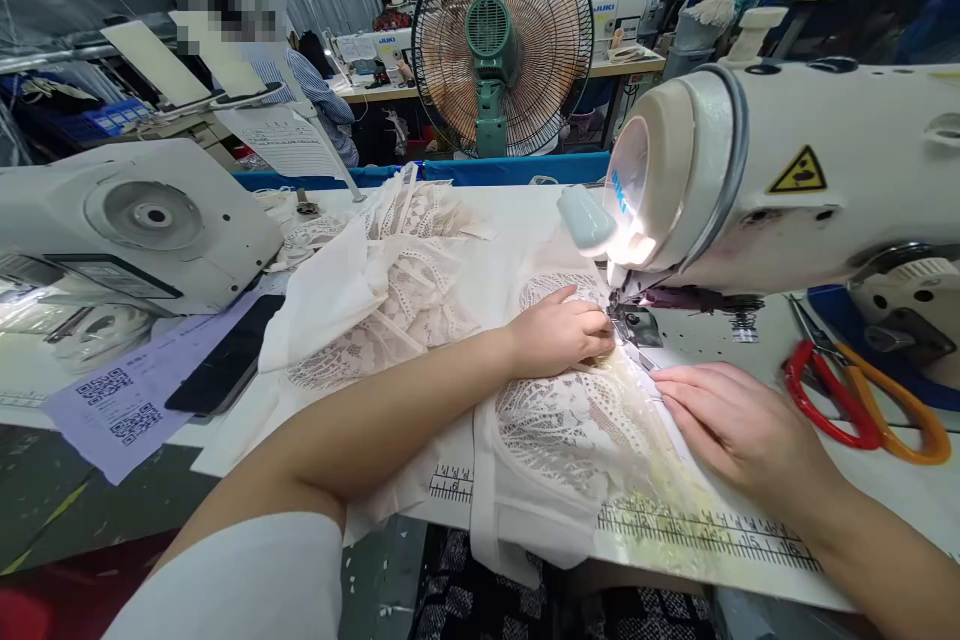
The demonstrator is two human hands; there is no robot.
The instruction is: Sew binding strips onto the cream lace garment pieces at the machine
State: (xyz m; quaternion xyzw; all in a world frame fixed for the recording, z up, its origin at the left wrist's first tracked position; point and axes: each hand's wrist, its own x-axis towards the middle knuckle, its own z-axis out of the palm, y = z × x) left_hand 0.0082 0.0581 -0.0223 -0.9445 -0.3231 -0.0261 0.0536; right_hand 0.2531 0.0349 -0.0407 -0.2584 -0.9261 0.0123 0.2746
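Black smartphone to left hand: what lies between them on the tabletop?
In the head view, a heap of cream lace fabric pieces lies between the black smartphone and the left hand.

White table [885, 505], ruler tape [712, 530] along near edge, below right hand [739, 425]. Lace piece [555, 430] under left hand [559, 332]; lace pile [420, 305] left of that. Farther left: printed sheet [112, 420], black phone [225, 360] overlapping it. Right of right hand: red-and-orange-handled scissors [870, 435]. Sewing machine [810, 160] beyond both hands, to the right.
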